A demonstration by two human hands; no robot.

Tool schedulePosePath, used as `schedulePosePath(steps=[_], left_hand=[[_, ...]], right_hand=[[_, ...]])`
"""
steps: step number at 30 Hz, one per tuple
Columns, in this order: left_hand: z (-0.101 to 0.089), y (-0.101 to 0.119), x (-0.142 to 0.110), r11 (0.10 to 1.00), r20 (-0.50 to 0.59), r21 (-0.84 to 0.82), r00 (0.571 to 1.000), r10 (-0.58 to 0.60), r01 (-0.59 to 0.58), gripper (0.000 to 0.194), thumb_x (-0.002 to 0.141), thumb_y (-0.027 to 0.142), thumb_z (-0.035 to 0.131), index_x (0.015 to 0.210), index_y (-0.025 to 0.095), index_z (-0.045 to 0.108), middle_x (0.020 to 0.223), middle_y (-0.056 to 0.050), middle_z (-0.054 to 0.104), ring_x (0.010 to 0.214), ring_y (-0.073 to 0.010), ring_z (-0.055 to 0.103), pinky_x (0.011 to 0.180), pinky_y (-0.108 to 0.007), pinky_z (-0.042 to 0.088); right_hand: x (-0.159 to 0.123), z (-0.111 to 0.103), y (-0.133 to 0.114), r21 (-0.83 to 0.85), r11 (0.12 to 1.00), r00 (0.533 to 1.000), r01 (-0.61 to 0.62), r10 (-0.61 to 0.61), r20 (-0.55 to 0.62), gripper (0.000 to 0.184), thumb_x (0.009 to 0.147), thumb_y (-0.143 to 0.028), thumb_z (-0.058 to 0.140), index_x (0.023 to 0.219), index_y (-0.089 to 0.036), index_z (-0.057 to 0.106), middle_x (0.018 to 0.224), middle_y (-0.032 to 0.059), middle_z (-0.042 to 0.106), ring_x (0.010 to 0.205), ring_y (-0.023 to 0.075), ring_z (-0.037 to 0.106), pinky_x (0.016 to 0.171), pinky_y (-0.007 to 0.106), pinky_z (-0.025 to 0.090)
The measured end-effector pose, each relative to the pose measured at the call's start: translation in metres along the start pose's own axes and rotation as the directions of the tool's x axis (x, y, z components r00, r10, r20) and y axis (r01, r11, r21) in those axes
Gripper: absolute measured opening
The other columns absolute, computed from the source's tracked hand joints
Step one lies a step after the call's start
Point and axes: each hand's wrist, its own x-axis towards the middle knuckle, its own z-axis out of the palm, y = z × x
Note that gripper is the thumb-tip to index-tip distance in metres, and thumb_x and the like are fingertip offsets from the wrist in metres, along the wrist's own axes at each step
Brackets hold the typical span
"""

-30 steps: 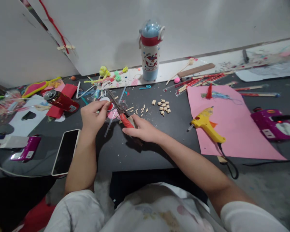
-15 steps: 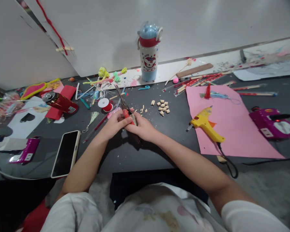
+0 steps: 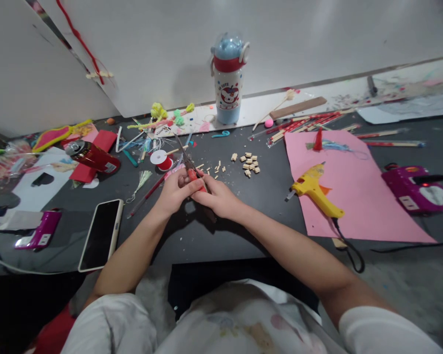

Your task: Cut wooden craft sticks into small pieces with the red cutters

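Close together over the table, both my hands are closed on a red-handled tool (image 3: 194, 175) that looks like long-nose pliers, its narrow dark metal end pointing away and up to the left. My left hand (image 3: 177, 191) has its thumb along the red handle. My right hand (image 3: 218, 196) wraps the other side, its fingers mostly hidden. Anything small pinched between the hands cannot be made out. Just beyond them lie short pale wooden pieces (image 3: 217, 167), and a larger group of wooden pieces (image 3: 251, 162) sits to the right. A spool of red thread (image 3: 161, 160) stands left of the tool.
A blue and white bottle (image 3: 228, 78) stands at the back. On the left are a phone (image 3: 101, 235) and a red can (image 3: 93, 157). At right, a yellow glue gun (image 3: 315, 191) lies on pink paper (image 3: 365, 196), near a purple power box (image 3: 417, 189) with a cord.
The tool has turned slightly in my hands, and its jaws look closer together. Both hands stay nearly in place. A few more pale pieces show beside the fingers.
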Motion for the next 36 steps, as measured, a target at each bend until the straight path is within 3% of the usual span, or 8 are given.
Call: schedulePosePath(steps=[6, 11, 17, 22, 25, 28, 32, 36], left_hand=[[0.001, 0.001, -0.002, 1.0, 0.013, -0.017, 1.0, -0.008, 0.009, 0.038, 0.07, 0.046, 0.073, 0.093, 0.017, 0.063, 0.074, -0.001, 0.063, 0.064, -0.0117, 0.058, 0.06, -0.024, 0.046], [0.002, 0.002, 0.0, 1.0, -0.008, 0.009, 1.0, -0.002, 0.002, 0.038, 0.069, 0.048, 0.073, 0.088, 0.017, 0.064, 0.071, -0.001, 0.063, 0.062, -0.012, 0.058, 0.059, -0.024, 0.048], [-0.004, -0.001, 0.008, 1.0, 0.014, 0.025, 1.0, 0.006, -0.007, 0.046, 0.066, 0.052, 0.075, 0.094, 0.017, 0.065, 0.088, -0.007, 0.07, 0.076, -0.0171, 0.067, 0.07, -0.028, 0.055], [-0.024, -0.003, 0.017, 0.99, -0.229, 0.108, 0.967, 0.115, -0.092, 0.049, 0.077, 0.061, 0.06, 0.103, 0.019, 0.063, 0.091, -0.008, 0.07, 0.068, -0.0151, 0.067, 0.061, -0.027, 0.055], [-0.033, 0.001, 0.018, 0.895, -0.37, 0.414, 0.867, 0.334, -0.167, 0.043, 0.078, 0.051, 0.065, 0.109, 0.02, 0.063, 0.092, -0.006, 0.07, 0.073, -0.014, 0.067, 0.068, -0.027, 0.054], [-0.039, 0.004, 0.015, 0.682, -0.31, 0.706, 0.783, 0.539, -0.19, 0.035, 0.082, 0.043, 0.064, 0.11, 0.022, 0.065, 0.094, -0.005, 0.071, 0.079, -0.014, 0.067, 0.079, -0.029, 0.053], [-0.047, 0.007, 0.011, 0.498, -0.19, 0.838, 0.739, 0.646, -0.22, 0.021, 0.086, 0.036, 0.059, 0.1, 0.023, 0.069, 0.093, -0.004, 0.072, 0.084, -0.0154, 0.067, 0.083, -0.03, 0.051], [-0.051, 0.011, 0.01, 0.444, -0.162, 0.866, 0.708, 0.687, -0.232, 0.013, 0.084, 0.03, 0.061, 0.089, 0.024, 0.07, 0.084, -0.003, 0.072, 0.082, -0.016, 0.067, 0.08, -0.029, 0.051]], right_hand=[[0.0, 0.0, 0.002, 0.001, 1.0, 1.0, 0.009, -0.009, -0.001, 0.058, 0.079, -0.058, 0.052, 0.118, -0.015, 0.052, 0.096, 0.008, 0.063, 0.084, 0.0214, 0.058, 0.074, 0.034, 0.044], [0.002, 0.003, 0.006, 0.023, 1.0, 1.0, 0.006, -0.006, -0.002, 0.054, 0.08, -0.055, 0.052, 0.119, -0.016, 0.051, 0.101, 0.0088, 0.063, 0.092, 0.0225, 0.059, 0.079, 0.035, 0.045], [0.005, 0.003, 0.002, 0.079, 0.997, 1.0, -0.027, 0.027, -0.009, 0.054, 0.078, -0.058, 0.054, 0.114, -0.018, 0.051, 0.102, 0.0073, 0.062, 0.092, 0.0224, 0.059, 0.079, 0.035, 0.045], [0.004, -0.001, -0.003, 0.03, 0.997, 0.997, -0.069, 0.07, -0.031, 0.052, 0.073, -0.065, 0.055, 0.095, -0.018, 0.051, 0.092, 0.0059, 0.06, 0.085, 0.0218, 0.057, 0.073, 0.035, 0.043], [0.004, -0.002, -0.004, 0.001, 0.998, 0.997, -0.071, 0.071, -0.017, 0.052, 0.071, -0.067, 0.055, 0.091, -0.02, 0.048, 0.088, 0.0043, 0.058, 0.081, 0.0203, 0.055, 0.07, 0.034, 0.041], [0.002, -0.003, -0.006, -0.038, 0.998, 0.998, -0.059, 0.06, 0.004, 0.051, 0.07, -0.068, 0.055, 0.086, -0.02, 0.046, 0.084, 0.0022, 0.056, 0.075, 0.0185, 0.053, 0.067, 0.032, 0.039], [0.001, -0.004, -0.008, -0.066, 0.997, 0.999, -0.035, 0.037, 0.029, 0.053, 0.07, -0.069, 0.054, 0.087, -0.02, 0.045, 0.08, 0.0004, 0.054, 0.071, 0.0172, 0.051, 0.064, 0.031, 0.038], [0.0, -0.005, -0.008, -0.051, 0.999, 0.998, -0.01, 0.014, 0.068, 0.051, 0.071, -0.066, 0.055, 0.091, -0.02, 0.045, 0.081, 0.0006, 0.054, 0.072, 0.0175, 0.051, 0.064, 0.031, 0.038]])
